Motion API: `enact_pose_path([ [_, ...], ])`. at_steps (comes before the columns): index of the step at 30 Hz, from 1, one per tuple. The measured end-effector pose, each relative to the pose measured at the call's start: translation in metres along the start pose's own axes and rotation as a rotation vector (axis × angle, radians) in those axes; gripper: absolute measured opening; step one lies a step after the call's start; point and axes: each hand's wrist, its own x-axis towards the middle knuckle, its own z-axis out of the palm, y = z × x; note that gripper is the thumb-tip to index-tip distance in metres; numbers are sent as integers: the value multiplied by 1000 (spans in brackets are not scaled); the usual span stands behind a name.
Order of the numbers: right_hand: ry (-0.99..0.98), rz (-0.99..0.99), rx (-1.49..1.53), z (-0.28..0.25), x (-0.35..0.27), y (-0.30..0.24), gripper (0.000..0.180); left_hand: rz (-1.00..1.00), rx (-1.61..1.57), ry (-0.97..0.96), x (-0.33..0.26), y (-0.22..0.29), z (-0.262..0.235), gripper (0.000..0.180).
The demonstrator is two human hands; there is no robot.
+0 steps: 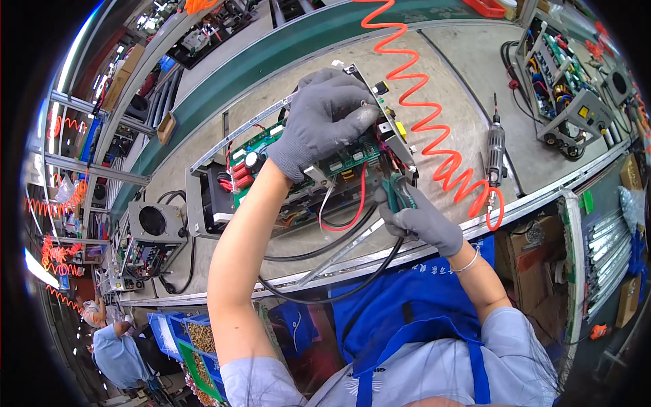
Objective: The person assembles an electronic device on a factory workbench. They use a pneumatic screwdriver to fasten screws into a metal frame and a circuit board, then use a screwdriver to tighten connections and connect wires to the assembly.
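Note:
In front of me on the metal bench lies an open electronic unit with a green circuit board (pixel 349 160), red and black components and loose wires. My left hand (pixel 324 122), in a grey glove, reaches over the board to the unit's right end panel; its fingers are bent inward, and what they hold is hidden. At the near right corner, my gloved right hand (pixel 422 216) is closed round green-handled pliers (pixel 399 192). The jaws of the pliers point into the unit beside that panel. A red wire (pixel 363 193) loops out from the board, and a black cable (pixel 339 298) hangs below.
An orange coiled air hose (pixel 424 112) runs down to a power screwdriver (pixel 497 152) right of the unit. Similar open units stand at right (pixel 563 95) and left (pixel 152 230). Blue bins (pixel 178 330) of small parts sit at lower left. Another person (pixel 122 353) works beyond.

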Motion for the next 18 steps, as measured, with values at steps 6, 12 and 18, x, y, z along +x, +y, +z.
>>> enact_pose_path([
  [6,-9,60,-90,-2,-20,-3,52,18,14,-29,3,5,-3,16],
  [12,66,20,-139,-12,-119,-9,65,91,262,-22,1,28,-16,13],
  [18,923,-263,-401,-88,-235,-58,53,104,364,56,4,50,-10,16],
])
